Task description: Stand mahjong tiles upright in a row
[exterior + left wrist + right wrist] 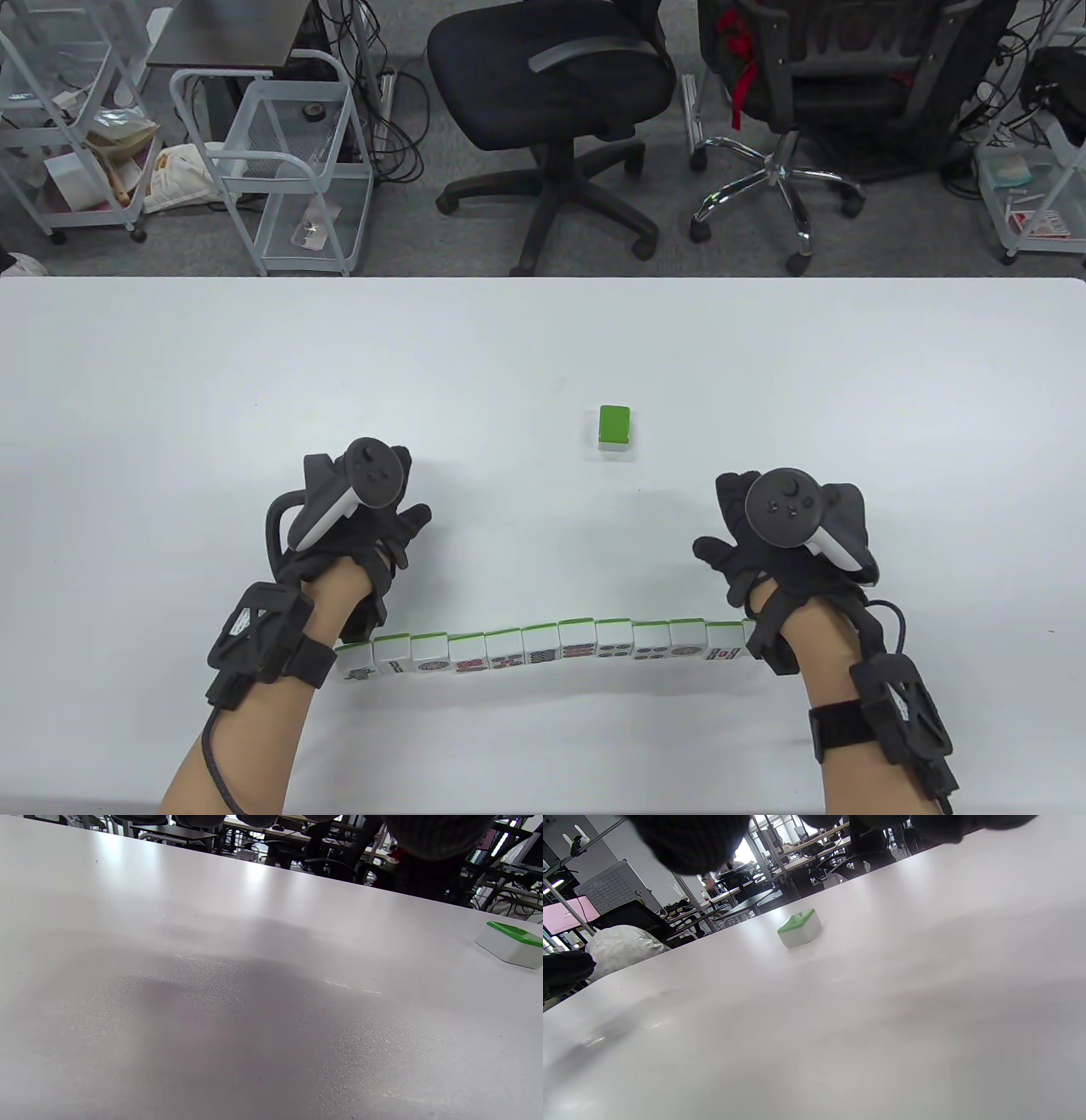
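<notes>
Table view: a row of tiles (543, 649) standing upright near the front edge of the table (170, 382), faces toward the person, tile touching tile in a slightly bowed line, so most of the job looks done. One loose tile (614, 427) lying flat, green back up, farther out on the table and well apart from the row; judged to be what is left, to be fetched, stood up and joined to the line. Left hand (361, 526) beyond the row's left end, right hand (785, 535) beyond its right end, wrists close above the end tiles; fingers of both loosely spread, holding nothing, palms down. Loose tile nearer the right hand than the left, but touching neither. Left wrist view: bare tabletop under a soft shadow, the loose tile (511, 946) at the right edge, flat and far from the dark fingertips (432, 834) at the top edge; nothing gripped. Right wrist view: the loose tile (799, 927) ahead on the table, green side up, clear of the blurred fingertips (687, 840) at the top; nothing between them, the row itself out of sight.
</notes>
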Action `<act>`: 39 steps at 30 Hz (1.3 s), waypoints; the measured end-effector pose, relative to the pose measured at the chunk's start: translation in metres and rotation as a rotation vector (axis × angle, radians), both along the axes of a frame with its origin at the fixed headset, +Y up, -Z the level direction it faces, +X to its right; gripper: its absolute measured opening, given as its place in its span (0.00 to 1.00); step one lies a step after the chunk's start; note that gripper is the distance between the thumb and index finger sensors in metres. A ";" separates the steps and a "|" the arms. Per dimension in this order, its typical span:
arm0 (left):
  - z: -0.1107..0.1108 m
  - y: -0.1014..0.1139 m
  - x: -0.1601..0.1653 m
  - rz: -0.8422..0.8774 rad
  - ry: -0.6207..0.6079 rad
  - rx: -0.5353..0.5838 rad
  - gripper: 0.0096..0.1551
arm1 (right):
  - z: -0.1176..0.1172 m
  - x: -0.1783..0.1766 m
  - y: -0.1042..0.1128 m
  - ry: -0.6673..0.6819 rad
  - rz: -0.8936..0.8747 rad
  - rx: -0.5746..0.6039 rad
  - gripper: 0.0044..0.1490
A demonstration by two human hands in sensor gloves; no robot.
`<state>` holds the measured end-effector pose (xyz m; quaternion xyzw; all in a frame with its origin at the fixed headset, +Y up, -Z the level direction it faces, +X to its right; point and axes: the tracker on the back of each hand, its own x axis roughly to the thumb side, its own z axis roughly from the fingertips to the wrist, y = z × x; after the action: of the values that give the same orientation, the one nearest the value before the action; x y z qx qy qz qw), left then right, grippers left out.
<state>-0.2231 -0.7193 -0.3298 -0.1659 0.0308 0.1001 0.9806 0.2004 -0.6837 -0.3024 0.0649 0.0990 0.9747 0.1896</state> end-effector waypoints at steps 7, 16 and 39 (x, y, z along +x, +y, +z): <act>0.001 0.002 -0.003 0.020 -0.005 0.007 0.48 | -0.064 -0.068 0.017 0.034 0.280 -0.009 0.57; 0.001 0.005 -0.007 0.044 0.002 0.010 0.48 | -0.141 -0.130 -0.040 0.081 0.519 -0.081 0.61; 0.003 0.004 -0.009 0.029 -0.017 0.005 0.48 | -0.090 -0.043 -0.032 0.247 0.367 -0.159 0.53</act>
<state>-0.2319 -0.7151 -0.3264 -0.1648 0.0195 0.1131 0.9796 0.1572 -0.7161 -0.3925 0.1496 0.2081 0.9666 0.0004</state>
